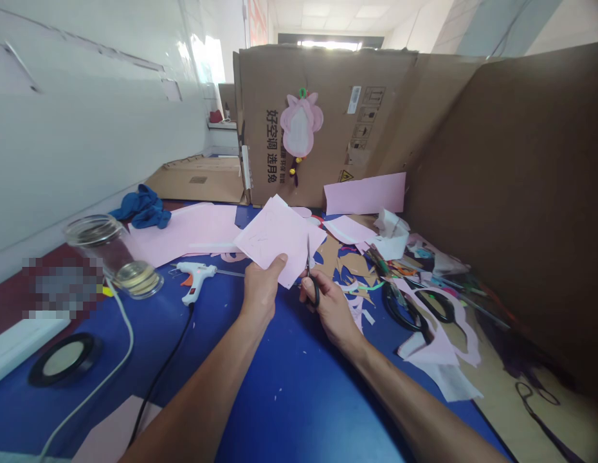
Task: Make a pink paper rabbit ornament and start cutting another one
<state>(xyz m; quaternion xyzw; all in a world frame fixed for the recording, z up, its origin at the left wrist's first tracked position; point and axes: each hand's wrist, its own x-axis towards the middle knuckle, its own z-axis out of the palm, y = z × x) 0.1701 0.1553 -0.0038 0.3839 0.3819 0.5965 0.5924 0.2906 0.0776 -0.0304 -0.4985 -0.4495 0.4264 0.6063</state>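
Observation:
A pink sheet of paper (274,231) with faint pencil lines is held up over the blue table, pinched at its lower edge by my left hand (261,289) with the thumb on top. My right hand (330,305) grips a pair of dark-handled scissors (308,257), fingers in the loops. The blades point away from me and lie against the right part of the sheet, beside a cut edge. Just left of my left hand lies a white hot glue gun (197,278) with an orange trigger.
Pink and brown scraps (354,265), large black-handled shears (400,308) and other scissors (535,399) lie to the right. A glass jar (135,267), a black tape roll (63,360) and blue cloth (143,207) are left. Cardboard (386,141) with a pink flower ornament (301,125) stands behind.

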